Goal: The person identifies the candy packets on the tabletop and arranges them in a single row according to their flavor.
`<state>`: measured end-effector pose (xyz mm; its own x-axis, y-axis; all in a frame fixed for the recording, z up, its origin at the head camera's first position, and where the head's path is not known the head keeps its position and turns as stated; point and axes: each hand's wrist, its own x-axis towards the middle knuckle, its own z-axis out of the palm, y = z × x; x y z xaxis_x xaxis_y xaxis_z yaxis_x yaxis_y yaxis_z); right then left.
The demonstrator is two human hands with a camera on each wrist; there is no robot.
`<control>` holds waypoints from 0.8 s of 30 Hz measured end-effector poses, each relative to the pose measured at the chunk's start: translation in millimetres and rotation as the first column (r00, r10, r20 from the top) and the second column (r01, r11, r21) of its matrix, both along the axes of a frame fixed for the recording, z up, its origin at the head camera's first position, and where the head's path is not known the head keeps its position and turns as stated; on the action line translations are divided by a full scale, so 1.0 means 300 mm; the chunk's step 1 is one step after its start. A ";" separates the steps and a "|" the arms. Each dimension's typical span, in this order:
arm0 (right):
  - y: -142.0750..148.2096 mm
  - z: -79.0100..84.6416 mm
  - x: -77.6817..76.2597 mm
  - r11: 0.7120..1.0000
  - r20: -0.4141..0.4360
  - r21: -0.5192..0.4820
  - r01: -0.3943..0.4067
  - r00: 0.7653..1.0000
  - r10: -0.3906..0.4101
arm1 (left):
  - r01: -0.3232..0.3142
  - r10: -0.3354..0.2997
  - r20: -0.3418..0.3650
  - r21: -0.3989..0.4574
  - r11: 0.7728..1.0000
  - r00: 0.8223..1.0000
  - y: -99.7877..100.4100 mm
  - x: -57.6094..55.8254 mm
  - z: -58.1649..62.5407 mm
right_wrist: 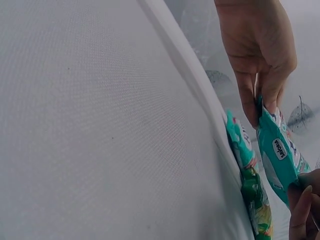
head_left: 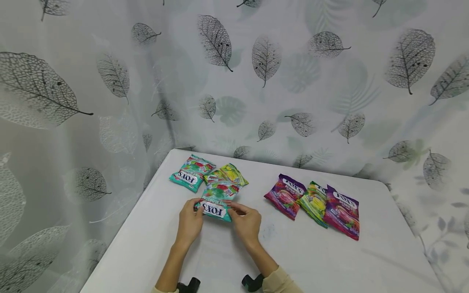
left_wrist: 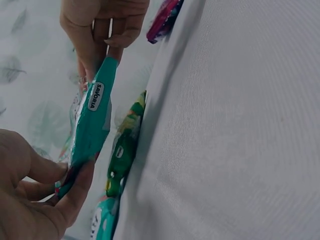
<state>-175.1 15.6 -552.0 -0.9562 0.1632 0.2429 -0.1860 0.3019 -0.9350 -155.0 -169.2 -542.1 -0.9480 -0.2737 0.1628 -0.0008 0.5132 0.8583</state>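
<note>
Both hands hold a teal FOX'S candy bag (head_left: 221, 191) by its two near corners, in front of the other bags on the left side of the table. My left hand (head_left: 190, 223) pinches its left corner between thumb and fingers; my right hand (head_left: 247, 224) pinches the right one. In the left wrist view the teal bag (left_wrist: 94, 122) is raised off the cloth and tilted, its SAVORIA edge showing. Just behind it lies a green-yellow candy bag (head_left: 234, 174), partly covered in the head view. Another teal candy bag (head_left: 192, 173) lies to its left.
To the right, a purple candy bag (head_left: 287, 196), a green-yellow candy bag (head_left: 314, 203) and a second purple candy bag (head_left: 342, 213) lie in a row, overlapping. The white-covered table (head_left: 315, 260) meets a leaf-patterned curtain (head_left: 256, 106) at the back and left.
</note>
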 end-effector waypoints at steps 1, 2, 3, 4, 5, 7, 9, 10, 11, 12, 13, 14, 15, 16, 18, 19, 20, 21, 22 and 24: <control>-0.003 0.001 0.001 1.000 -0.001 -0.001 -0.004 1.000 0.004 | -0.003 0.003 -0.001 -0.001 1.000 1.000 -0.003 0.002 0.001; -0.005 0.001 0.002 1.000 -0.001 0.001 -0.010 1.000 0.010 | -0.005 0.005 -0.001 0.000 1.000 1.000 -0.006 0.004 0.002; -0.008 0.001 0.003 1.000 0.001 0.003 -0.015 1.000 0.015 | -0.008 0.008 0.002 0.005 1.000 1.000 -0.010 0.007 0.003; -0.010 0.003 0.005 1.000 0.003 0.004 -0.022 1.000 0.022 | -0.009 0.009 0.001 0.004 1.000 1.000 -0.013 0.009 0.003; -0.013 0.003 0.006 1.000 0.004 0.008 -0.027 1.000 0.027 | -0.009 0.008 0.000 0.003 1.000 1.000 -0.016 0.011 0.002; -0.017 0.005 0.010 0.999 0.015 0.011 -0.042 0.999 0.042 | -0.012 0.012 -0.004 -0.004 1.000 1.000 -0.021 0.016 0.001; -0.022 0.006 0.014 0.998 0.026 0.016 -0.052 0.998 0.052 | -0.015 0.015 -0.007 -0.010 1.000 1.000 -0.027 0.020 -0.002; -0.024 0.006 0.017 0.998 0.027 0.018 -0.057 0.998 0.057 | -0.019 0.018 -0.008 -0.011 1.000 1.000 -0.030 0.022 -0.003; -0.027 0.006 0.019 0.998 0.030 0.020 -0.061 0.998 0.060 | -0.021 0.021 -0.009 -0.012 1.000 1.000 -0.033 0.025 -0.004; -0.029 0.006 0.021 0.998 0.033 0.021 -0.066 0.997 0.065 | -0.025 0.025 -0.009 -0.013 1.000 1.000 -0.037 0.027 -0.006; -0.032 0.005 0.024 0.997 0.031 0.022 -0.070 0.997 0.070 | -0.029 0.029 -0.008 -0.014 0.999 1.000 -0.040 0.029 -0.008; -0.035 0.004 0.026 0.997 0.031 0.023 -0.076 0.997 0.075 | -0.032 0.032 -0.005 -0.013 0.999 0.999 -0.044 0.032 -0.009; -0.039 0.004 0.027 0.996 0.030 0.025 -0.082 0.996 0.081 | -0.036 0.036 -0.001 -0.011 0.999 0.999 -0.047 0.034 -0.011; -0.043 0.002 0.028 0.996 0.027 0.028 -0.088 0.996 0.087 | -0.040 0.040 0.006 -0.010 0.999 0.999 -0.051 0.037 -0.012; -0.051 0.002 0.030 0.995 0.029 0.031 -0.100 0.995 0.099 | -0.047 0.047 0.017 -0.010 0.999 0.999 -0.058 0.042 -0.014; -0.055 0.001 0.031 0.994 0.029 0.031 -0.105 0.994 0.104 | -0.050 0.050 0.019 -0.011 0.999 0.999 -0.062 0.045 -0.014; -0.060 0.001 0.031 0.994 0.034 0.033 -0.107 0.994 0.106 | -0.052 0.052 0.022 -0.011 0.999 0.998 -0.066 0.047 -0.014; -0.065 0.001 0.033 0.994 0.039 0.035 -0.107 0.994 0.106 | -0.053 0.053 0.026 -0.012 0.999 0.998 -0.071 0.049 -0.013; -0.069 0.001 0.033 0.993 0.041 0.037 -0.108 0.993 0.107 | -0.052 0.053 0.026 -0.011 0.999 0.998 -0.075 0.053 -0.012; -0.079 0.003 0.037 0.993 0.048 0.045 -0.114 0.993 0.111 | -0.056 0.057 0.024 -0.012 0.998 0.998 -0.084 0.057 -0.010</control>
<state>-164.1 -8.3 -551.1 -0.9780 0.0434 0.2040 -0.1792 0.3255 -0.9284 -137.8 -194.5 -545.2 -0.9347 -0.3253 0.1431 -0.0509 0.5212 0.8519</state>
